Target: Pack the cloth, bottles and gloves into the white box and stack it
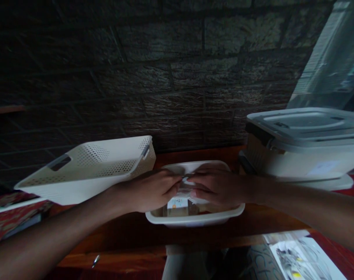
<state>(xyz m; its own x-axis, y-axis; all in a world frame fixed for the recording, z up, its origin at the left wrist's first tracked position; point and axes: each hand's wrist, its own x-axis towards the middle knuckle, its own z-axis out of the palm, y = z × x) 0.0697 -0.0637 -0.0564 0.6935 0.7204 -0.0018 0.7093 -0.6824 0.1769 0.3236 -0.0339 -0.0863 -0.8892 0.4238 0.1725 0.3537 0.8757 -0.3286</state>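
A small white plastic tub (194, 222) stands on the wooden table in front of me. My left hand (158, 190) reaches over its left side with the fingers curled. From the right comes my right hand (213, 186), its fingers bent toward the left ones. Between the fingertips both hands pinch a crumpled clear plastic bag (185, 189) above the tub. Below it, a clear packet with a white label (177, 203) lies inside the tub. The rest of the tub's contents is dim and partly hidden by my hands.
A white perforated basket (86, 186) stands to the left. On the right is a storage box with a grey lid (305, 155). The wooden table (121, 229) backs onto a dark brick wall (177, 77). Below its front edge are a cardboard box (261, 260) and a cable-like bundle (293, 260).
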